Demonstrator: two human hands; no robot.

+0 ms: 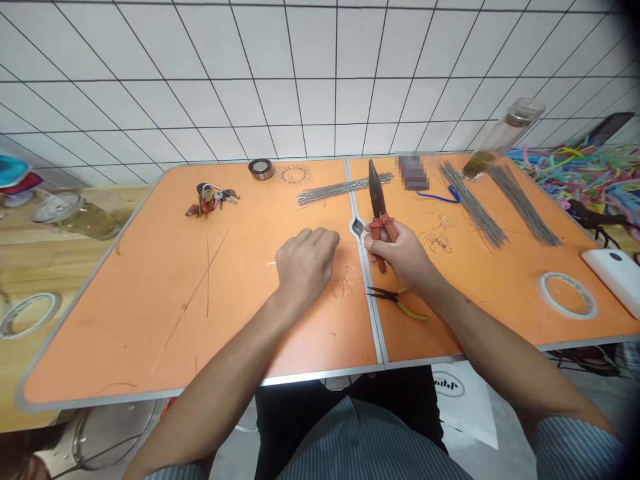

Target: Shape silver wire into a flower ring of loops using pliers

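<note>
My left hand (306,263) is closed in a fist, palm down, just above the orange table (240,333). A faint thin wire shows on both sides of the fist and runs towards my right hand (403,252). My right hand grips red-handled pliers (379,200), their dark jaws pointing up and away from me. Whether the right fingers also hold the wire's end is hard to make out. Bent wire loops (343,287) lie beside my left wrist. Small yellow-handled pliers (395,300) rest below my right hand, partly behind my wrist.
Bundles of straight wire (345,188) lie at the back centre and right (473,203). Keys (215,198), a tape roll (261,169), a glass bottle (500,140), a white ring (569,295) and a white device (615,277) stand around. Coloured strands (565,173) heap beyond the right edge.
</note>
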